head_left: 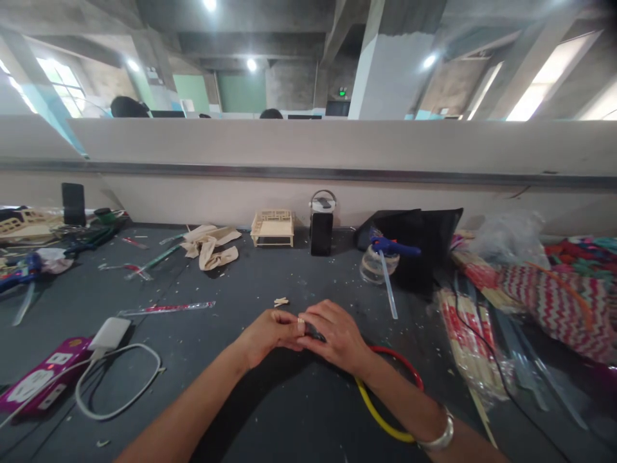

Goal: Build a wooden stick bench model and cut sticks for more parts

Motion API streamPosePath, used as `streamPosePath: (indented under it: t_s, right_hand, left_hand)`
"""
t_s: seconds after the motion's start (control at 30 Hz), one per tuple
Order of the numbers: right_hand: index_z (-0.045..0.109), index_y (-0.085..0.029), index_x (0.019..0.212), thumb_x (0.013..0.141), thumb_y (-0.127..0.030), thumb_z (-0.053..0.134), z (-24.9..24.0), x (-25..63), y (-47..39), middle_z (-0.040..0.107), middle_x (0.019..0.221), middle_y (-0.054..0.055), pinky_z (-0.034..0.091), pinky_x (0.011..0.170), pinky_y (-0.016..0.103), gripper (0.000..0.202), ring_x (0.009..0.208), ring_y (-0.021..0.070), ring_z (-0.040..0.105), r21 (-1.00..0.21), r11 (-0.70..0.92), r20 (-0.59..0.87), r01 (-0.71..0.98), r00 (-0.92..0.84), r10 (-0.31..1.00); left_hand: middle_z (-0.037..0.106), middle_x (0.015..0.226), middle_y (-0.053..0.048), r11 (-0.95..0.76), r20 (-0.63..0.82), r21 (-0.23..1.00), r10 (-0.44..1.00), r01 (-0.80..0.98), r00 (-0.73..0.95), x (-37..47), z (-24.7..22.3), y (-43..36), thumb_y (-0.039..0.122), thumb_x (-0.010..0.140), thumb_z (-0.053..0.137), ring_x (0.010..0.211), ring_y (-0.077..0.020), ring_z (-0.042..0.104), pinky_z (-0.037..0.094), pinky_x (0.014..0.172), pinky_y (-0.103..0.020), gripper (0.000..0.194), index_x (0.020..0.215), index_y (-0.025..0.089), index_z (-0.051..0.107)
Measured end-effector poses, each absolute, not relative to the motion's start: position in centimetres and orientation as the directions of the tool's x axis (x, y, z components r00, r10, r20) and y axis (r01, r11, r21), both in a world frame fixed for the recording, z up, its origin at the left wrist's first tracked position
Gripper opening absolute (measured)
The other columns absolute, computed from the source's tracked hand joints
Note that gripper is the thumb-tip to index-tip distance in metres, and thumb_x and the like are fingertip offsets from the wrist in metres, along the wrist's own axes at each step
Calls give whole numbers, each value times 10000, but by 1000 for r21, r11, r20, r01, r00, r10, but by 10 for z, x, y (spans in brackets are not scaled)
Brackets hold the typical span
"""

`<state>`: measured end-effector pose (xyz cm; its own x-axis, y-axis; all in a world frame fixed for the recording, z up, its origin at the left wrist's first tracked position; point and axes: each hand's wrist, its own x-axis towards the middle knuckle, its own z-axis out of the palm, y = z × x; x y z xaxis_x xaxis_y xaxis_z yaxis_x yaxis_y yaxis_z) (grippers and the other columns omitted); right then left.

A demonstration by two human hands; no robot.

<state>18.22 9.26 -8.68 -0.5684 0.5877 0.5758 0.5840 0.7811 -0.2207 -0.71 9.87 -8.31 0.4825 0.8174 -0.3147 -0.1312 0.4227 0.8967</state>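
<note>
My left hand (270, 335) is closed, thumb and fingers pinching a small pale wooden piece (301, 321). Its fingertips meet those of my right hand (333, 331), which is closed too, with its fingers bent around the same spot. Something dark shows between the right fingers, too hidden to name. A red and yellow curved loop (385, 424), perhaps tool handles, passes beneath my right forearm; whether it joins the dark thing is hidden. Just beyond the fingertips lie several short wooden sticks (281, 301). A miniature wooden bench (272, 228) stands farther back.
A blue glue gun (395, 247) rests on a clear jar (373, 265) at the right. Packaged sticks (475, 334) and patterned fabric (554, 305) lie beyond. A black lamp-like device (321, 228), crumpled paper (212, 247), a purple power strip (53, 376) and a white charger (110, 334) also occupy the table.
</note>
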Motion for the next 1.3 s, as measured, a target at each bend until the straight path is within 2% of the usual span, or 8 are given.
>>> streamPosePath:
  t_s: [0.1, 0.2, 0.27, 0.33, 0.47, 0.83, 1.1, 1.3]
  right_hand:
    - [628, -164, 1007, 880, -428, 535, -87, 181, 92, 649, 945, 86, 441, 804, 346, 307, 872, 195, 548, -225, 773, 566, 594, -566, 600]
    - [611, -175, 1087, 856, -491, 542, -88, 181, 93, 649, 1002, 89, 455, 830, 337, 397, 919, 196, 563, -288, 748, 559, 598, -528, 639]
    - [584, -171, 1153, 848, -509, 544, -88, 182, 94, 637, 1055, 95, 456, 865, 330, 457, 981, 197, 563, -343, 697, 558, 629, -461, 691]
    - [586, -171, 1159, 884, -440, 524, -86, 182, 96, 633, 1069, 89, 447, 893, 320, 389, 1021, 189, 557, -376, 620, 527, 689, -391, 754]
    - [631, -182, 1089, 916, -294, 494, -70, 168, 106, 653, 1023, 62, 450, 867, 280, 248, 988, 167, 581, -266, 497, 271, 826, -430, 861]
    - [700, -157, 890, 815, -255, 625, -63, 103, 159, 694, 970, 118, 475, 747, 289, 145, 953, 246, 634, -87, 523, -34, 848, -527, 849]
    - [603, -132, 1074, 906, -386, 521, -69, 110, 154, 641, 1073, 86, 496, 832, 399, 315, 945, 193, 622, -54, 411, -152, 910, -415, 897]
    - [592, -147, 1078, 908, -333, 533, -72, 115, 156, 622, 1089, 66, 499, 835, 405, 259, 965, 193, 608, -64, 425, -154, 903, -430, 890]
  left_hand:
    - [687, 705, -56, 389, -287, 915, 813, -106, 508, -5, -80, 96, 358, 643, 773, 646, -154, 636, 538, 696, -317, 276, 769, 118, 723]
    - [693, 718, -66, 301, -233, 951, 849, -71, 475, -10, -78, 103, 373, 656, 756, 631, -161, 644, 539, 648, -302, 278, 764, 120, 714]
    - [708, 765, -92, 228, -195, 971, 931, -76, 310, -19, -78, 114, 398, 656, 746, 645, -178, 661, 539, 633, -298, 307, 774, 118, 702]
    - [708, 762, -106, 139, -138, 984, 990, -110, 14, -33, -80, 128, 413, 642, 745, 643, -186, 666, 541, 630, -303, 330, 760, 112, 681]
    - [695, 747, -79, 75, -103, 986, 977, -150, -189, -58, -88, 147, 406, 662, 719, 650, -165, 664, 536, 629, -290, 319, 776, 123, 626]
    - [644, 619, -37, 73, -102, 982, 981, -171, -166, -41, -106, 144, 476, 591, 742, 544, -154, 637, 506, 507, -256, 386, 695, 126, 617]
    - [642, 636, -23, 66, -92, 980, 987, -188, -133, -34, -106, 139, 468, 601, 741, 555, -141, 636, 516, 537, -255, 377, 719, 130, 625]
    - [659, 639, -45, 91, -108, 977, 991, -191, -83, -27, -106, 135, 467, 597, 747, 565, -153, 643, 520, 544, -265, 378, 704, 123, 630]
